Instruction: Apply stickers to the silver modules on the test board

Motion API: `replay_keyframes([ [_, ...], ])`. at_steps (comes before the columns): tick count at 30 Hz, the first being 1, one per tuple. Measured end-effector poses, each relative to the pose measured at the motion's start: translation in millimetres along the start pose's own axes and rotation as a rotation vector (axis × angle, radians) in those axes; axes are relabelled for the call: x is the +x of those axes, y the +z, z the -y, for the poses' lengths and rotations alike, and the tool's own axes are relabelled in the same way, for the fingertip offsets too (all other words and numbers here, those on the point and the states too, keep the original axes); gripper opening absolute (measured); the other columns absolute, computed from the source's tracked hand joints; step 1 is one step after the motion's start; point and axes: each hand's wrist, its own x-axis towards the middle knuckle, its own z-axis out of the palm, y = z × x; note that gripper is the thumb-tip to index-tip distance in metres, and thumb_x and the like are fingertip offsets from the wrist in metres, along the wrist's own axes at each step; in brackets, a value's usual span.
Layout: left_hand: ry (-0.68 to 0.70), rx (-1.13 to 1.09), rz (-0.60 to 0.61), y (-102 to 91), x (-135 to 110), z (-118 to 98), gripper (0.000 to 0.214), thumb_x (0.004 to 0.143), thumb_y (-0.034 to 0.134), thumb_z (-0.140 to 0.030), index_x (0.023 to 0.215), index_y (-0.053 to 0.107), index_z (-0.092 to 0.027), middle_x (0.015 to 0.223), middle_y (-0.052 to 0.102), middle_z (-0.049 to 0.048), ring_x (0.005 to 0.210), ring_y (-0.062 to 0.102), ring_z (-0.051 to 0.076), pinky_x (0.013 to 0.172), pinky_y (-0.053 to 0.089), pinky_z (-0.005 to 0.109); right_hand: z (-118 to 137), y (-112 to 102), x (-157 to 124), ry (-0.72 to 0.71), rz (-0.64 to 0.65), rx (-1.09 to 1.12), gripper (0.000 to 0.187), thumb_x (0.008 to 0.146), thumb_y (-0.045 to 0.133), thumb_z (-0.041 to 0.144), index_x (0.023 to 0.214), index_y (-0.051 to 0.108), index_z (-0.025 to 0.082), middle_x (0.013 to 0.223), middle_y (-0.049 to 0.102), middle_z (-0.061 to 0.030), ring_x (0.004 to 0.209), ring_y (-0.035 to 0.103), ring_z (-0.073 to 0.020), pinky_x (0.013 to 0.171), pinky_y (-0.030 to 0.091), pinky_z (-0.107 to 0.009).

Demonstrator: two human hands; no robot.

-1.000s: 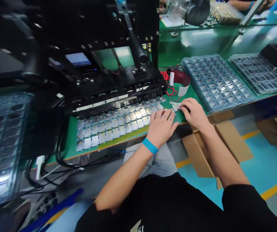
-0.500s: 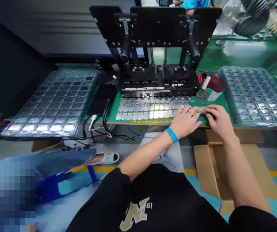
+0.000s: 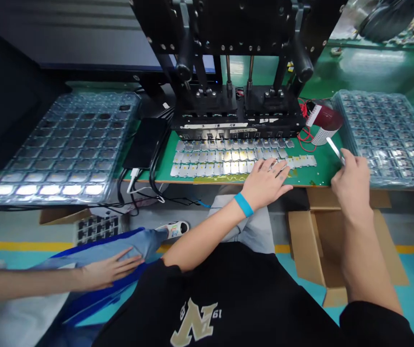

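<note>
My left hand [image 3: 265,181], with a blue wristband, lies flat with spread fingers on the right end of a panel of small shiny modules [image 3: 228,158] at the bench's front edge. My right hand [image 3: 351,180] is lifted to the right of the panel and pinches a thin pale strip [image 3: 334,149] that points up and left. A black press fixture [image 3: 235,62] with levers stands just behind the panel.
Clear blister trays of modules sit on the left [image 3: 65,144] and on the right [image 3: 387,135]. A dark red ribbon cable roll [image 3: 324,123] with red wires lies beside the fixture. An open cardboard box [image 3: 322,241] is below the bench. Another person's hand [image 3: 109,270] rests on a knee at lower left.
My right hand has pulled away from the panel to the right, lifting the thin strip off it. My left hand stays on the panel. The other person's hand has come into view.
</note>
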Motion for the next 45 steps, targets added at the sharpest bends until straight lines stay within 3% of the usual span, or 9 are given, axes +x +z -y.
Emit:
replay_keyframes([
  [6, 0.076, -0.144, -0.260, -30.6, -29.0, 12.5, 0.035, 0.106, 0.040, -0.038, 0.126, 0.061, -0.019, 0.125, 0.068, 0.0077, 0.120, 0.055, 0.025, 0.098, 0.040, 0.040, 4.0, 2.7, -13.4, -0.022, 0.013, -0.056, 0.060, 0.081, 0.040, 0.004, 0.139, 0.057, 0.007, 0.118, 0.054, -0.0238, 0.103, 0.054, -0.0334, 0.095, 0.047, -0.050],
  [10, 0.050, -0.186, -0.356, -60.4, -57.4, 31.8, 0.018, 0.101, 0.050, -0.025, 0.114, 0.063, -0.024, 0.112, 0.073, 0.0030, 0.112, 0.060, 0.023, 0.095, 0.043, 0.040, -2.9, 6.1, -20.2, -0.042, -0.025, -0.040, 0.062, 0.077, 0.044, 0.004, 0.137, 0.057, 0.008, 0.119, 0.054, -0.0219, 0.107, 0.055, -0.0333, 0.097, 0.049, -0.050],
  [15, -0.094, -0.138, -0.460, -82.6, -102.8, 59.9, 0.030, 0.092, 0.061, -0.009, 0.115, 0.064, -0.028, 0.109, 0.072, 0.0000, 0.106, 0.065, 0.020, 0.095, 0.048, 0.038, 13.7, -6.7, -30.8, -0.049, -0.105, 0.030, 0.053, 0.086, 0.044, 0.007, 0.137, 0.056, 0.014, 0.125, 0.053, -0.0187, 0.119, 0.053, -0.0330, 0.105, 0.047, -0.053],
  [18, -0.239, -0.052, -0.457, -77.3, -139.7, 80.0, 0.040, 0.088, 0.066, -0.012, 0.124, 0.065, -0.030, 0.117, 0.069, 0.0036, 0.108, 0.065, 0.024, 0.097, 0.048, 0.041, 38.2, -14.9, -38.0, -0.155, -0.182, 0.138, 0.043, 0.095, 0.046, 0.014, 0.136, 0.055, 0.022, 0.126, 0.054, -0.0149, 0.122, 0.054, -0.0306, 0.106, 0.048, -0.051],
  [21, -0.385, 0.054, -0.356, -64.4, -173.6, 96.3, 0.041, 0.087, 0.071, -0.021, 0.127, 0.066, -0.029, 0.128, 0.065, 0.0086, 0.116, 0.062, 0.031, 0.101, 0.042, 0.049, 52.3, -11.8, -41.5, -0.307, -0.125, 0.233, 0.038, 0.096, 0.056, 0.020, 0.134, 0.056, 0.025, 0.129, 0.054, -0.0126, 0.127, 0.052, -0.0308, 0.110, 0.046, -0.051],
  [24, -0.456, 0.094, -0.257, -53.4, -191.3, 103.7, 0.040, 0.090, 0.070, -0.026, 0.129, 0.065, -0.030, 0.132, 0.063, 0.0097, 0.120, 0.060, 0.033, 0.105, 0.035, 0.053, 51.7, 0.4, -40.8, -0.352, -0.060, 0.261, 0.032, 0.095, 0.061, 0.021, 0.127, 0.061, 0.022, 0.129, 0.056, -0.0123, 0.128, 0.052, -0.0314, 0.110, 0.046, -0.051],
  [34, -0.442, 0.015, -0.260, -36.9, -185.2, 102.1, 0.033, 0.093, 0.066, -0.025, 0.125, 0.063, -0.031, 0.124, 0.067, 0.0057, 0.121, 0.058, 0.028, 0.103, 0.039, 0.047, 44.3, 14.0, -40.0, -0.380, -0.060, 0.289, 0.023, 0.096, 0.058, 0.021, 0.118, 0.067, 0.018, 0.120, 0.063, -0.0134, 0.117, 0.059, -0.0305, 0.101, 0.052, -0.048],
  [40, -0.419, -0.068, -0.301, -29.7, -183.0, 102.5, 0.034, 0.094, 0.061, -0.022, 0.128, 0.061, -0.028, 0.123, 0.065, 0.0083, 0.120, 0.056, 0.028, 0.105, 0.043, 0.048, 48.9, 16.3, -35.6, -0.424, -0.099, 0.284, 0.023, 0.096, 0.056, 0.020, 0.118, 0.065, 0.020, 0.117, 0.063, -0.0124, 0.114, 0.061, -0.0298, 0.097, 0.055, -0.049],
  [45, -0.428, -0.139, -0.296, -20.3, -185.4, 102.5, 0.036, 0.093, 0.062, -0.022, 0.129, 0.061, -0.028, 0.126, 0.063, 0.0095, 0.123, 0.055, 0.030, 0.108, 0.043, 0.052, 37.2, 25.8, -44.4, -0.364, -0.047, 0.340, 0.028, 0.096, 0.056, 0.022, 0.123, 0.064, 0.026, 0.118, 0.063, -0.0106, 0.120, 0.059, -0.0313, 0.103, 0.053, -0.055],
])
